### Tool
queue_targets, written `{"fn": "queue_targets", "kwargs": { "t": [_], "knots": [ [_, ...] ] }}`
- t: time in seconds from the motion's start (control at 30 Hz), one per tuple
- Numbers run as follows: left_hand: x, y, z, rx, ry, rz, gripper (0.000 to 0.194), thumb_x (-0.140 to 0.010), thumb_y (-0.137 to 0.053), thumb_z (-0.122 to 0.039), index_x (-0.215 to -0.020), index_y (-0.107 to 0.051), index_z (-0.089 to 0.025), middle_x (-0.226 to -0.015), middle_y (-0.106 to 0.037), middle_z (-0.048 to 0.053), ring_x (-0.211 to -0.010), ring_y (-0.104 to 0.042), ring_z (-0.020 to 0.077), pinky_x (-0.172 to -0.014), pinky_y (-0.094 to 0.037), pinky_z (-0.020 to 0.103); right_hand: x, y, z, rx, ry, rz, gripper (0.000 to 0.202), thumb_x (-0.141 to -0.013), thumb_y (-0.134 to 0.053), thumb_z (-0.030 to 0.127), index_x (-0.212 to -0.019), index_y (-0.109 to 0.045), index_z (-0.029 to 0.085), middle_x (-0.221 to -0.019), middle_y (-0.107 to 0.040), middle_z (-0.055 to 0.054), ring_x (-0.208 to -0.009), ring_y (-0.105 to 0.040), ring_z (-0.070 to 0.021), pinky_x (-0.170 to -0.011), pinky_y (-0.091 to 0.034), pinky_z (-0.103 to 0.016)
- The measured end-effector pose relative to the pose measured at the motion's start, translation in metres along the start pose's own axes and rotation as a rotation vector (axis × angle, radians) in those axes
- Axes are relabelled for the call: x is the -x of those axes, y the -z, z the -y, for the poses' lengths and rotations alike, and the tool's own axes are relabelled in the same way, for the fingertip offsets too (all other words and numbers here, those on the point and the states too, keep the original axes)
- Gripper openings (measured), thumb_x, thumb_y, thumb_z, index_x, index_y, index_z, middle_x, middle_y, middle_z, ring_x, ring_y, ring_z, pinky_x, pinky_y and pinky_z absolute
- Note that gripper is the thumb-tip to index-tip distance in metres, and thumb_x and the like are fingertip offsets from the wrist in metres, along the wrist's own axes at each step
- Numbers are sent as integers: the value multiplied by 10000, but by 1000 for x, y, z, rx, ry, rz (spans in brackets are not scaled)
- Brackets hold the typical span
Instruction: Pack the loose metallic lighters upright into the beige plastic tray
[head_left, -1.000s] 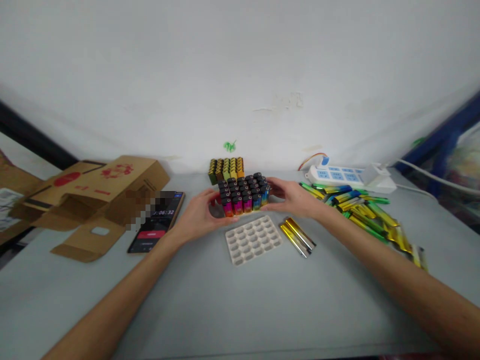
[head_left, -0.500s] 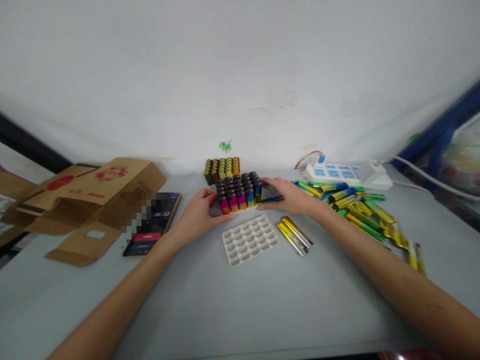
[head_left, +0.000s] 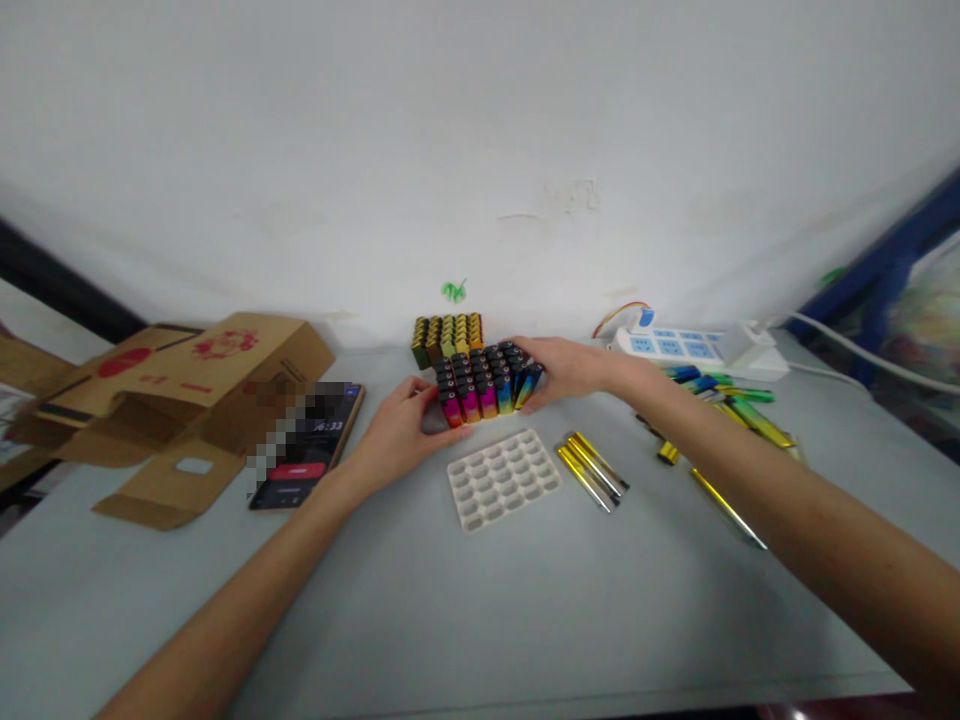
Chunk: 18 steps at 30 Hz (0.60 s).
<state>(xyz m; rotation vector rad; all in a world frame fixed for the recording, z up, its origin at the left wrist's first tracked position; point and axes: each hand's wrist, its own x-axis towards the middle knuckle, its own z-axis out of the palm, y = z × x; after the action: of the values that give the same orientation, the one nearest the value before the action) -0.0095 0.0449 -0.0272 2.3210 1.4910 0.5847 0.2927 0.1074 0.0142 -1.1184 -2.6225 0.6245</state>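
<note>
Presently, left hand (head_left: pixel 397 430) and right hand (head_left: pixel 564 368) clasp the block of upright lighters (head_left: pixel 486 382) just behind the empty tray (head_left: pixel 504 478), seating its tilted end lighter; squaring it up seemingly follows.

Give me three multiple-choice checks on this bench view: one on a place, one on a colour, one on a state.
1. Where does the white tray lie?
A. on the cardboard box
B. on the table, nearer the camera than the block of lighters
C. under the power strip

2. What colour are the caps on the block of lighters?
A. black
B. white
C. red

3. How are the tray's pockets?
A. all filled
B. half filled
C. all empty

Answers: 1 B, it sits flat just in front of the block; 2 A, the caps are dark above coloured bodies; 3 C, every pocket shows bare while the left hand and right hand flank the block.
</note>
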Motion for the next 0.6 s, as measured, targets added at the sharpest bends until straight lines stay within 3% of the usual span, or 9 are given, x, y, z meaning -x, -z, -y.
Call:
{"fn": "queue_targets", "kwargs": {
  "t": [0.2,0.43,0.5,0.6],
  "knots": [
    [1,0,-1,-21,-6,11,513,-870,-752,-690,-1040,-752,-206,-1158,-674,98,-1058,-652,305,-1045,-549,446,-4,2,-9,26,-1,-14,1142,-617,-1029,337,-1618,-501,189,-1528,-689,-199,-1382,-676,-411,-1192,-518,-548],
    [1,1,-2,-25,-9,17,537,-879,-716,-721,-1026,-730,-205,-1127,-660,102,-1050,-658,311,-1022,-547,448,-7,5,-3,38,6,15,1285,-589,-1045,381,-1697,-410,235,-1558,-676,-185,-1399,-672,-407,-1169,-553,-522],
    [1,2,-2,-12,-12,14,545,-883,-710,-729,-1037,-727,-207,-1128,-662,99,-1055,-658,311,-1027,-545,450,-5,9,1,1,-8,17,1291,-598,-1041,385,-1709,-399,238,-1559,-676,-182,-1352,-703,-403,-1135,-580,-499],
    [2,3,-2,4,-7,12,579,-872,-722,-742,-1083,-733,-203,-1116,-675,93,-1028,-657,305,-999,-555,441,-1,16,4,-63,-12,26,1234,-662,-1010,369,-1722,-383,283,-1480,-734,-149,-1113,-802,-342,-994,-651,-448]
  ]
}}
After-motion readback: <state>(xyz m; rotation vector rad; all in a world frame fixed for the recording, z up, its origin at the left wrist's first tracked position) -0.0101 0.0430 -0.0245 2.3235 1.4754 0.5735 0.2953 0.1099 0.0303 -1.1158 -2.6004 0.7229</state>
